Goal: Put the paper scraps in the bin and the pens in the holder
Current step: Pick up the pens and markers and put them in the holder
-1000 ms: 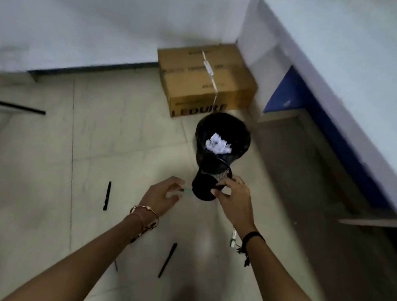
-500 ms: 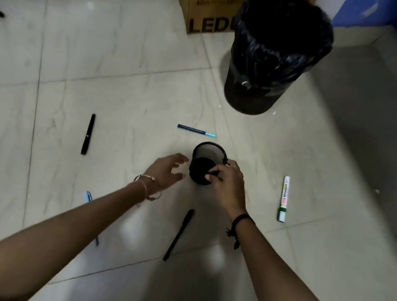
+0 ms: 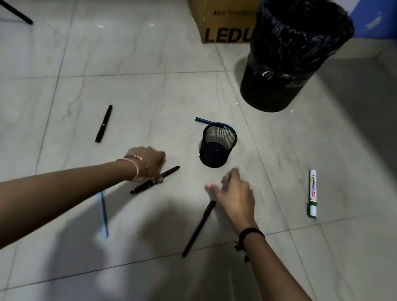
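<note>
The left hand (image 3: 148,162) is curling around a black pen (image 3: 155,179) lying beneath its fingers, the mesh holder (image 3: 217,146) standing beyond, while the right hand (image 3: 233,194) is hovering spread and empty; pinching mid-barrel should steady the lift.

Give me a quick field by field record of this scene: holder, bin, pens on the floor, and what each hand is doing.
holder: black mesh holder upright on the floor, looks empty
bin: black lined bin, contents not visible
loose items: whiteboard marker, teal pen behind holder, black pens, light blue pen
left hand: on a black pen
right hand: open, holding nothing
</note>
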